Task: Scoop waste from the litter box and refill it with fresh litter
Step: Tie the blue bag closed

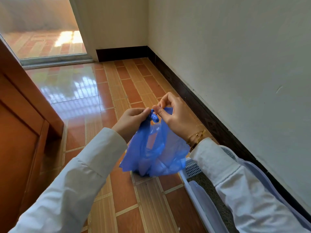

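Note:
A blue plastic bag (154, 155) hangs in the air above the tiled floor, its bottom bulging with something I cannot make out. My left hand (131, 121) pinches one twisted handle of the bag from the left. My right hand (175, 115) pinches the other handle from the right, fingertips at the knot (154, 116) between the hands. A pale lavender litter box (200, 197) lies on the floor at the lower right against the wall, with dark grey litter (204, 182) inside and a perforated grid at its near end. My right sleeve hides much of the box.
A white wall with a dark skirting board (202, 105) runs along the right. A brown wooden door or cabinet (21, 132) stands at the left. A glass door's sill (55, 62) lies at the far end. Glossy orange floor tiles (117, 91) stretch between them.

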A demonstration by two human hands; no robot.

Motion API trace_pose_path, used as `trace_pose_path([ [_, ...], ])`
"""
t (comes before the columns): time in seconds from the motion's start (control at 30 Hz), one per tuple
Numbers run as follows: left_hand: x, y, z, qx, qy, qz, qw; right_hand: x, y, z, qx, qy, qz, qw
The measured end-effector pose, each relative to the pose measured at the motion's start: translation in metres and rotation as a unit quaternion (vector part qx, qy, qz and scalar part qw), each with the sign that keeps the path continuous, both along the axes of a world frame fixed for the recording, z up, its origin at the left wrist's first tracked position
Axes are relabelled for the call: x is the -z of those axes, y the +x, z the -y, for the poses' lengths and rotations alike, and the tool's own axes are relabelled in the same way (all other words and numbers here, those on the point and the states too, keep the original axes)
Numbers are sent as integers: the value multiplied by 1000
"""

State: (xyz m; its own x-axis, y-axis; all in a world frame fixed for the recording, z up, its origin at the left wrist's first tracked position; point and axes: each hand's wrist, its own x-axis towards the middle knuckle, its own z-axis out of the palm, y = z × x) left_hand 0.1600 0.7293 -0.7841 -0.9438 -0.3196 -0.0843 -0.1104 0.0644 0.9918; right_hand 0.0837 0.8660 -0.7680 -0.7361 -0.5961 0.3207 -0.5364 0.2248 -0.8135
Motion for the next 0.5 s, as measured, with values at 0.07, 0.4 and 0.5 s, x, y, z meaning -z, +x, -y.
trace_pose_path([
  [0.07, 1, 0, 0, -21, 131, -24, 991, 2, 5, -3, 71, -7, -129, 989],
  [0.4, 3, -1, -6, -109, 111, -82, 984, 4, 18, 6, 71, -41, -5, 997],
  [0.5, 8, -2, -4, -200, 51, -97, 974, 12, 14, 9, 104, -44, 53, 992],
])
